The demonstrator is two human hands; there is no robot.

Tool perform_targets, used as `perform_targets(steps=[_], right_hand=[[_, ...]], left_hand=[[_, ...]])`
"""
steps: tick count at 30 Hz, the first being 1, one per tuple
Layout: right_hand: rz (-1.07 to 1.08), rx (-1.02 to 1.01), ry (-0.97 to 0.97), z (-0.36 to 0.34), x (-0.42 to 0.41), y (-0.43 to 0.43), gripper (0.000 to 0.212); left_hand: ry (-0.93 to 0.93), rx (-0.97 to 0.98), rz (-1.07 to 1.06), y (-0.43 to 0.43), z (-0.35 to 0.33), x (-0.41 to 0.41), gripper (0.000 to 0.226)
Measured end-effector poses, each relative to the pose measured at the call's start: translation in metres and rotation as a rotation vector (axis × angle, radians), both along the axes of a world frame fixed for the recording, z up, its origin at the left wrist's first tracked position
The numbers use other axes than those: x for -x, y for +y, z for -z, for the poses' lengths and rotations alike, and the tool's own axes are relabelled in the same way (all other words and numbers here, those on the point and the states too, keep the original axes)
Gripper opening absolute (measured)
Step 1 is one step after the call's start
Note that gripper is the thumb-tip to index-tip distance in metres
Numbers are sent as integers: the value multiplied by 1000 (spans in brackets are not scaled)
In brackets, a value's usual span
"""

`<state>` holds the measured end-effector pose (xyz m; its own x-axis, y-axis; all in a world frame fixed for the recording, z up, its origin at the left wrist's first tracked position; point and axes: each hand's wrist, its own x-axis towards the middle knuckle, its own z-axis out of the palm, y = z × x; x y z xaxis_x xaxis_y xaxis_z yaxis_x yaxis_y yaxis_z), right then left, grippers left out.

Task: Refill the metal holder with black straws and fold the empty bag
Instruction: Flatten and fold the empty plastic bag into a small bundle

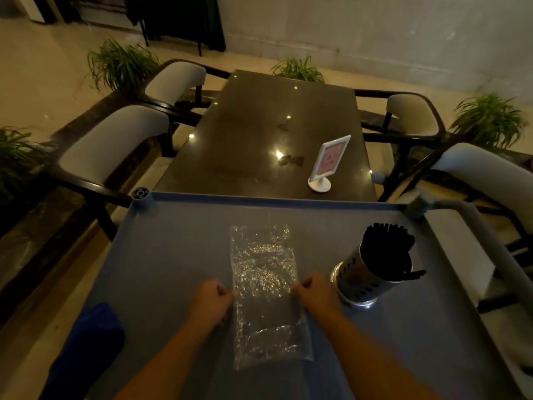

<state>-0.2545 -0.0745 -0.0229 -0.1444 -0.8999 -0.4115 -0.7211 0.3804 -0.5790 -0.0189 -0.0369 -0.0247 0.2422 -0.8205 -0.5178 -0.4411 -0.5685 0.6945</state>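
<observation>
black straws stand packed in the perforated metal holder on the right side of the grey cart top, one straw leaning out over the rim. the empty clear bag lies flat and lengthwise at the middle of that top — the left hand pinches its left edge and the right hand its right edge, fingers curled closed on the plastic. a blue cloth sits at the near left corner, well apart from the bag.

Dim, warm light; ceiling lamps glare off the dark table, and wide-angle distortion bends the edges.
</observation>
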Motion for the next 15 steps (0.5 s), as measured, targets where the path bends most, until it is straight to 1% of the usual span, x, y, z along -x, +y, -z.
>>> perform_targets(steps=[2, 6, 8, 10, 12, 15], right_hand=[[-34, 15, 36, 3, -2, -5, 26], [-75, -24, 100, 10, -6, -12, 22], [-65, -34, 105, 13, -5, -12, 29], [-50, -18, 82, 13, -4, -12, 35], [-23, 6, -9, 9, -2, -10, 34], [3, 5, -241, -8, 4, -9, 26]], left_hand=[[-35, -10, -6, -3, 3, 6, 21], [-126, -31, 9, -7, 3, 17, 17], [-122, -33, 8, -9, 1, 18, 16], [-61, -29, -2, -11, -3, 17, 17], [-5, -8, 15, -12, -8, 13, 16], [80, 84, -29, -10, -23, 10, 15]])
